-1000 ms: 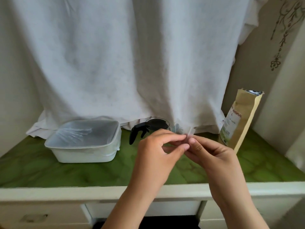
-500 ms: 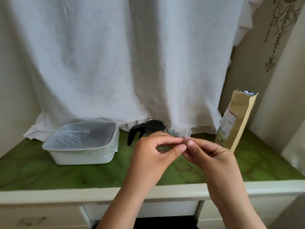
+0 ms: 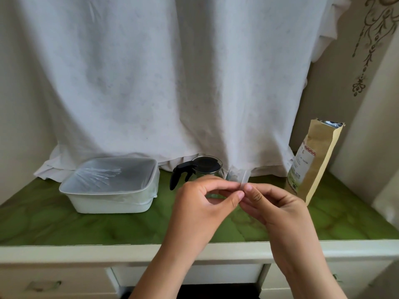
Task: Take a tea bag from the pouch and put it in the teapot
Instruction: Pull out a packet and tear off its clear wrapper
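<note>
My left hand (image 3: 200,203) and right hand (image 3: 272,203) meet, both pinching one small wrapper (image 3: 245,180) above the worktop's (image 3: 86,225) front edge.

A white sheet (image 3: 151,83) hung across the back wall down to a green marbled worktop (image 3: 64,221) with a cream front edge, drawers (image 3: 54,281) below, beige patterned wallpaper (image 3: 367,50) at right.

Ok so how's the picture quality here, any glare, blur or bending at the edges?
Head view: soft, even daylight, no harsh shadows on the green tabletop. Faint glare on the film over the white container. The wide lens bows the table's front edge. The small translucent piece, pinched between the left hand and right hand, is too pale to identify. The pouch print is unreadable.
</note>
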